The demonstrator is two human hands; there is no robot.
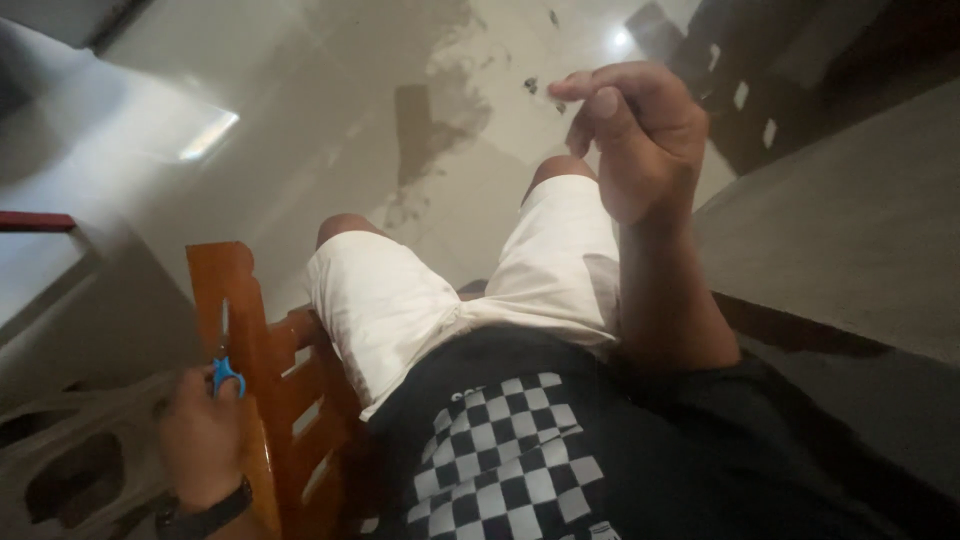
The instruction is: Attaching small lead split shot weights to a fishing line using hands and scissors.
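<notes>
At the far left, the left hand (200,435), a dark band at its wrist, is curled around the blue handles of a pair of scissors (224,362). The blades point up and away from the body, lying close against the orange-brown wooden chair (245,330); whether they touch the wood cannot be told in this light. The grip looks closed and firm, with fingers through or around the loops, though the exact finger placement is hidden.

In the middle, the person sits with white shorts (400,300) over both knees and a black shirt with a checkered panel (500,460) below, above a pale, glossy floor (300,120) marked by a dark stain.

To the right, the right hand (635,135) is raised above the knee, the thumb pressed to the curled forefinger in a narrow pinch. If something thin is held there, it is too fine to make out.

As a judgement, good handling here would mean keeping the scissor blades closed and turned away from the thigh while the hand is low beside the chair, and bringing them up into clear sight before any cut. The pinching hand would do best kept steady, with its fingers well apart from the blade path. The dimness argues for slow, deliberate movement.
</notes>
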